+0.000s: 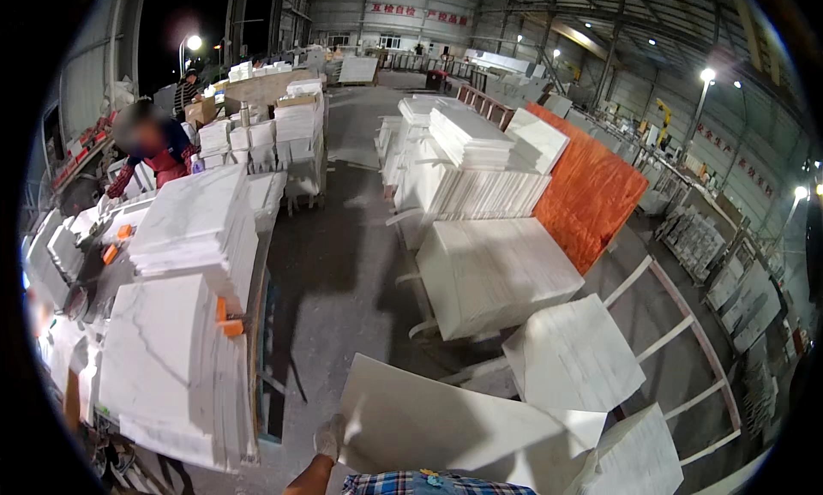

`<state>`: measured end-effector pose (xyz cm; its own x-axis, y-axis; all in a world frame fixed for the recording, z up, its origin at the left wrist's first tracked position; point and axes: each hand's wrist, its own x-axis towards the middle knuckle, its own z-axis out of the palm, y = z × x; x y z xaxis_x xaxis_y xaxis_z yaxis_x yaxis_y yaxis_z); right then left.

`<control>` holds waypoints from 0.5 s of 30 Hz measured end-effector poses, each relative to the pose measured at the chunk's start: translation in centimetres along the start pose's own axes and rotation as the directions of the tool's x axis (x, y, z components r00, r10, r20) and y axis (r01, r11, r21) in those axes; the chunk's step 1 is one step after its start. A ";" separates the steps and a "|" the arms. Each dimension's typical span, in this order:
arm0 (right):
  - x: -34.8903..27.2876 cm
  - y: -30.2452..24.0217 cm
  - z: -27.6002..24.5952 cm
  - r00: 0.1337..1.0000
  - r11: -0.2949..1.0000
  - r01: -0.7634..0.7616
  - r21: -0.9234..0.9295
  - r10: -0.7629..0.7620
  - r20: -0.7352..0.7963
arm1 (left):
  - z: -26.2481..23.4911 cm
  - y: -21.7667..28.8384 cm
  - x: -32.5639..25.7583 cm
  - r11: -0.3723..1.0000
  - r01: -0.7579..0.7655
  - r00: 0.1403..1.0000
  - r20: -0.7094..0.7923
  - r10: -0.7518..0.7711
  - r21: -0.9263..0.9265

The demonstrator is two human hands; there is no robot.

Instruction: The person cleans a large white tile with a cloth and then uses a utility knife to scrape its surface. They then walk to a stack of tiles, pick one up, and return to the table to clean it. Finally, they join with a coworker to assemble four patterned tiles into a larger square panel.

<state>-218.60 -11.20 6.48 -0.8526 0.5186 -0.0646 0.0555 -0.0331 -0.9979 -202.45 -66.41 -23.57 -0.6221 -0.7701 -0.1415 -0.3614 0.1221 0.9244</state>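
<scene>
My left hand [328, 436], in a pale glove, grips the left edge of a large white marble slab [429, 426]. The slab lies at a tilt in front of my body and spans the lower middle of the view. Its right end comes close to a short stack of marble slabs [639, 456]. My right hand is not in view. Past the slab's far right corner stands another stack of marble tiles [574, 349].
Piled marble tiles [159, 358] with orange blocks [227, 317] fill a bench at left, where a person [159, 152] works. An aisle [330, 264] runs ahead. To its right are a tile stack [497, 272], an orange-red board [591, 186] and a metal rack [699, 341].
</scene>
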 end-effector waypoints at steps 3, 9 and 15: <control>3.7 1.6 9.1 0.997 0.998 -0.025 0.059 0.021 0.070 | 1.6 -5.7 9.5 0.745 0.062 0.987 -0.072 -0.146 -0.664; 12.2 4.0 27.3 0.980 0.990 -0.060 0.131 0.033 0.195 | -0.6 0.8 24.2 0.920 0.181 0.914 -0.286 -0.288 -0.348; 15.0 -4.3 45.7 0.968 0.988 -0.153 0.024 0.145 0.203 | -1.5 15.1 31.2 0.884 0.374 0.854 -0.268 -0.446 -0.280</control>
<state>-255.36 -42.36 9.74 -0.9229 0.3242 -0.2075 0.1729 -0.1324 -0.9760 -226.25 -89.51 -13.47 -0.1836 -0.8798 -0.4385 -0.3578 -0.3556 0.8634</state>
